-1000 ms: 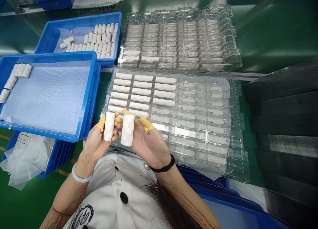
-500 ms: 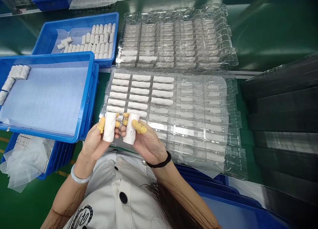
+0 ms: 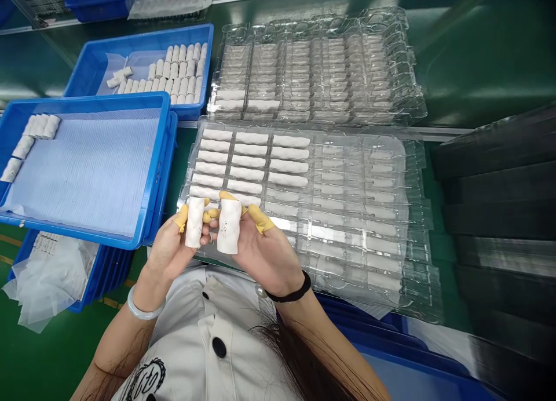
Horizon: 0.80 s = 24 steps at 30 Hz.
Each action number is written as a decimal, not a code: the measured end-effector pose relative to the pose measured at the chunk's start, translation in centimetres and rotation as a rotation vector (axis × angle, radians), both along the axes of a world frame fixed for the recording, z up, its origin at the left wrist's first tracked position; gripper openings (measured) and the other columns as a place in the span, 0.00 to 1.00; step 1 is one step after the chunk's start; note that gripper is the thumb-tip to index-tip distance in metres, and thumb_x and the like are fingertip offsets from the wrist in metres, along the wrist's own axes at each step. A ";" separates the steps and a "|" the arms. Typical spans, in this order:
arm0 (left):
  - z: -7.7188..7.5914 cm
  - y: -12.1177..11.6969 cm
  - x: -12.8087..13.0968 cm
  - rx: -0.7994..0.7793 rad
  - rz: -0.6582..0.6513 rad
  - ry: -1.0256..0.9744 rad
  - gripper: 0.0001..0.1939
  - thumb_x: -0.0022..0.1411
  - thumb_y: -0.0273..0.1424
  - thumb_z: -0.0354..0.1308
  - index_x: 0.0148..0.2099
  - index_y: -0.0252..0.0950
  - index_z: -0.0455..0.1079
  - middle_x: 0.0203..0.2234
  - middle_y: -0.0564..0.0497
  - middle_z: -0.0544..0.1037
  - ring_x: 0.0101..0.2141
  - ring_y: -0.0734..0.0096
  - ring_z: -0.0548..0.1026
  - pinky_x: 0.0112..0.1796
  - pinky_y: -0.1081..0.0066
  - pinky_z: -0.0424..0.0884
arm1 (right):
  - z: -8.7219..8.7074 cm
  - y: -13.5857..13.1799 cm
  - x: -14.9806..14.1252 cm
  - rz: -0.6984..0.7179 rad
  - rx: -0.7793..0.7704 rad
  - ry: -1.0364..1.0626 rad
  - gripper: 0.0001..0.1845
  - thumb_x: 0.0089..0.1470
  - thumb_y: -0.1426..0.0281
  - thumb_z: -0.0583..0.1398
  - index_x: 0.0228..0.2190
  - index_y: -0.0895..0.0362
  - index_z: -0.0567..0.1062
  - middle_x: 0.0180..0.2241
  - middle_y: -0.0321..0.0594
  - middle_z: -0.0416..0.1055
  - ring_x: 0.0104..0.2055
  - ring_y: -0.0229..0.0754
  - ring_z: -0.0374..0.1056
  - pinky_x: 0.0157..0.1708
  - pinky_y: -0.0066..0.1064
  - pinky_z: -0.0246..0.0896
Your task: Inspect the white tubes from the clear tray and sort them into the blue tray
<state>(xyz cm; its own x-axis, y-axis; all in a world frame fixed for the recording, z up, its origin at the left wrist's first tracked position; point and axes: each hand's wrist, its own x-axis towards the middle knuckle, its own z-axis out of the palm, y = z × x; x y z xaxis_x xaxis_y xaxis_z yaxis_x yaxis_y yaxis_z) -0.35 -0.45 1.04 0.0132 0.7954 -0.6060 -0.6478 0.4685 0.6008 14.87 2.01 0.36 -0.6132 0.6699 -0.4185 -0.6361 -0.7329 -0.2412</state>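
Observation:
My left hand (image 3: 170, 251) grips a short white cylindrical roll (image 3: 195, 222) upright between fingers wearing yellow finger cots. My right hand (image 3: 264, 255) holds a second white roll (image 3: 229, 226) beside it, and this one has small dark marks on its surface. The two rolls stand close together but apart. Both hands are just above the front edge of a clear plastic blister tray (image 3: 347, 132), which holds rows of similar white rolls.
Behind it lies another clear tray (image 3: 304, 25) of rolls. To the left are a blue tray (image 3: 108, 102) lined with a pale sheet and a blue crate (image 3: 139, 42) of rolls. Blue crates with plastic film (image 3: 52, 279) stand lower left; dark stacked trays (image 3: 495, 215) stand right.
The right-hand roll has gone from tilted to nearly upright, and the two rolls stand closer together. The whole view has shifted slightly.

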 end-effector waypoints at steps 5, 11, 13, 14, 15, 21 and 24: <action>0.1 0.1 -0.1 0.005 0.014 -0.041 0.19 0.72 0.33 0.44 0.45 0.27 0.73 0.27 0.44 0.74 0.25 0.75 0.70 0.25 0.76 0.68 | 0.3 0.2 -0.1 -0.021 -0.018 -0.009 0.20 0.65 0.64 0.48 0.50 0.55 0.73 0.35 0.42 0.78 0.39 0.45 0.74 0.45 0.44 0.69; -0.2 0.1 -0.3 0.049 -0.021 -0.101 0.25 0.72 0.41 0.42 0.45 0.27 0.74 0.26 0.45 0.73 0.23 0.76 0.67 0.23 0.76 0.66 | 0.1 0.2 -0.2 -0.049 -0.043 -0.061 0.19 0.63 0.71 0.48 0.52 0.56 0.71 0.37 0.42 0.79 0.40 0.43 0.75 0.45 0.41 0.70; -0.4 0.0 -0.2 0.074 -0.027 -0.107 0.23 0.71 0.42 0.46 0.46 0.27 0.74 0.26 0.47 0.72 0.22 0.77 0.67 0.22 0.77 0.65 | -0.2 0.0 -0.2 -0.052 -0.025 -0.049 0.18 0.61 0.72 0.51 0.50 0.55 0.72 0.38 0.41 0.79 0.41 0.43 0.75 0.45 0.40 0.71; -0.4 0.0 -0.1 0.084 -0.033 -0.105 0.22 0.70 0.42 0.49 0.46 0.27 0.74 0.27 0.47 0.73 0.22 0.78 0.66 0.21 0.78 0.64 | -0.4 0.0 -0.2 -0.051 -0.009 -0.042 0.17 0.60 0.72 0.53 0.49 0.55 0.73 0.38 0.41 0.79 0.41 0.43 0.75 0.44 0.40 0.71; -0.5 0.0 -0.1 0.092 -0.040 -0.100 0.21 0.68 0.42 0.51 0.45 0.27 0.74 0.27 0.47 0.73 0.22 0.78 0.66 0.21 0.79 0.64 | -0.6 -0.1 -0.2 -0.047 0.012 -0.037 0.16 0.59 0.72 0.55 0.48 0.56 0.74 0.38 0.41 0.79 0.41 0.43 0.74 0.44 0.39 0.71; -0.4 -0.2 0.1 0.071 -0.062 -0.005 0.21 0.68 0.43 0.52 0.44 0.28 0.74 0.21 0.48 0.73 0.21 0.75 0.69 0.24 0.76 0.67 | -1.3 -0.4 0.0 -0.006 0.100 -0.041 0.13 0.51 0.67 0.66 0.39 0.58 0.75 0.30 0.39 0.77 0.32 0.39 0.73 0.33 0.29 0.70; -0.4 -0.1 0.1 0.054 -0.063 0.024 0.22 0.71 0.40 0.46 0.43 0.27 0.74 0.20 0.46 0.73 0.21 0.73 0.70 0.25 0.74 0.69 | -1.2 -0.4 0.0 -0.001 0.125 -0.061 0.15 0.51 0.63 0.67 0.38 0.58 0.75 0.26 0.38 0.76 0.31 0.39 0.72 0.33 0.30 0.69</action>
<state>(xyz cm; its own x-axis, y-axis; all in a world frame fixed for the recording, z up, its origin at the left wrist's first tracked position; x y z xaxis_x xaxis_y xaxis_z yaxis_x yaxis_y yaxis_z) -0.26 -0.51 0.68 0.0504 0.8251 -0.5627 -0.6031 0.4742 0.6414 14.85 1.58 -0.86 -0.5881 0.7199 -0.3686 -0.6182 -0.6940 -0.3690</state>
